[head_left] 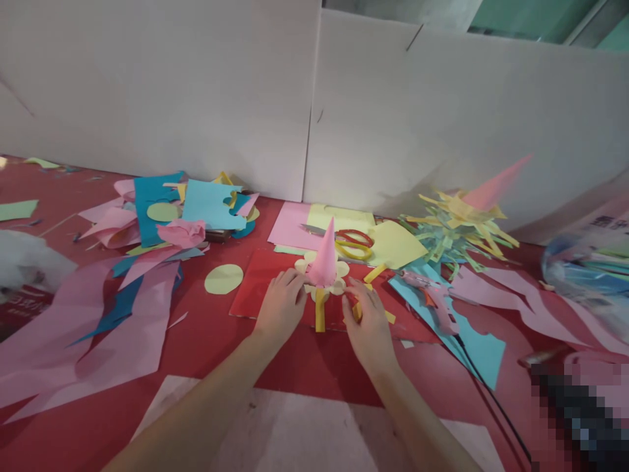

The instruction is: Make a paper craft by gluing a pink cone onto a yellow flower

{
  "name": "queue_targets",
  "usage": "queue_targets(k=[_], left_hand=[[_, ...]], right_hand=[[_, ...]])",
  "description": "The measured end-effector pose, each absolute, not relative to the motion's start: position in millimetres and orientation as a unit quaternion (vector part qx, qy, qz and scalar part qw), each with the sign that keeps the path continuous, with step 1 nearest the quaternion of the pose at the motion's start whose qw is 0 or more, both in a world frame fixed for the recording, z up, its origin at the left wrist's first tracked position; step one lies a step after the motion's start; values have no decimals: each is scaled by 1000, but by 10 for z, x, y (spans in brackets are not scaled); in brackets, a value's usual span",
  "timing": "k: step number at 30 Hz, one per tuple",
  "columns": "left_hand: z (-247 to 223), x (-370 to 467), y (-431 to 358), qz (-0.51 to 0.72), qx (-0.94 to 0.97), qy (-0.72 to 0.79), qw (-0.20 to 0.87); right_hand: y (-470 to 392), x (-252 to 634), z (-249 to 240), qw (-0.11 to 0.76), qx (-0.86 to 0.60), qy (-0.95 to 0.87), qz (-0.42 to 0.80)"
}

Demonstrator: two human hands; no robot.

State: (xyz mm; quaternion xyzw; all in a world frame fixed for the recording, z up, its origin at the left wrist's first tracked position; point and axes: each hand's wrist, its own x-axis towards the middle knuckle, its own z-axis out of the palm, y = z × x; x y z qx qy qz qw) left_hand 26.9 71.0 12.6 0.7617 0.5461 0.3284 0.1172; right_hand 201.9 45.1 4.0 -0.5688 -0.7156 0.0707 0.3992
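Observation:
A pink paper cone [324,260] stands upright on a pale yellow paper flower base [339,286], both on a red board [253,288]. A yellow paper strip [320,311] sticks out from the base toward me. My left hand [281,305] is closed at the base's left edge, its fingertips on the petals. On the right side, my right hand [369,324] is open, thumb and fingers apart, close to the petals. Loose yellow strips [376,273] lie around and partly under that hand.
Behind the cone lie scissors [354,244] on yellow and pink sheets. A pink glue gun [435,298] with a black cord rests on blue paper [479,344] at right. A finished-looking fringed paper piece with a cone [498,187] stands behind it. Paper scraps [209,203] pile up at left.

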Motion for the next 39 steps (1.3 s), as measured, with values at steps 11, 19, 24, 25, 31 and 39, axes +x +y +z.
queue_targets(k=[11, 19, 24, 25, 31, 39], left_hand=[[86, 292, 704, 319, 791, 512, 104], [104, 279, 715, 306, 798, 508, 107], [71, 269, 726, 286, 796, 523, 106], [71, 269, 723, 282, 794, 527, 109], [114, 302, 691, 291, 780, 544, 106], [62, 299, 708, 294, 785, 538, 90]], right_hand=[[461, 2027, -11, 356, -588, -724, 52], [470, 2030, -17, 370, -563, -737, 49], [461, 2010, 13, 379, -569, -727, 64], [457, 2006, 22, 380, -568, -727, 66], [459, 2017, 17, 396, -574, -715, 52], [461, 2026, -18, 345, -580, -736, 54]])
